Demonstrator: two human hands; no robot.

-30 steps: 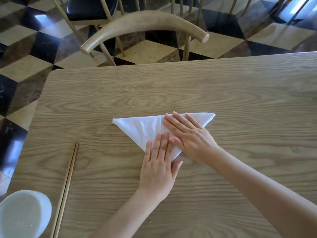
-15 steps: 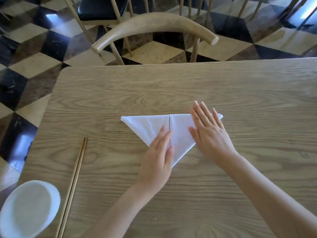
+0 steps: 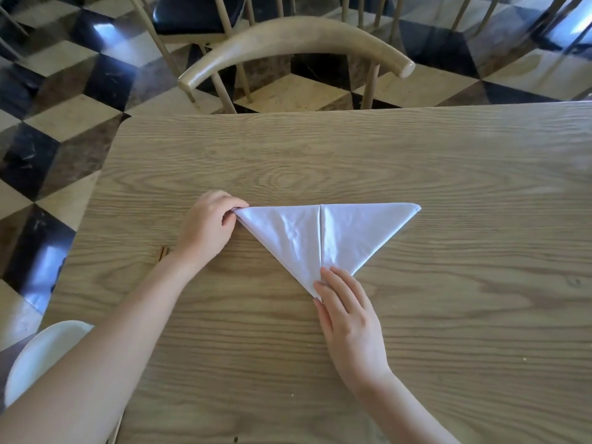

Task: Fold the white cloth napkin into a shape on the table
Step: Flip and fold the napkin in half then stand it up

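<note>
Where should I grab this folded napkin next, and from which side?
Likely the free right corner of the napkin, pinched from the right: it tapers to a flat, unheld point. The left hand pinches the left corner; the right hand presses the near tip.

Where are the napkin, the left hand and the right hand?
white cloth napkin (image 3: 294, 232), head view, left flap.
left hand (image 3: 208, 225), head view, back of hand.
right hand (image 3: 349, 318), head view, back of hand.

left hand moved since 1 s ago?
Yes. The left hand went leftward, from beside the centre crease of the napkin to its left corner, which it now pinches.
</note>
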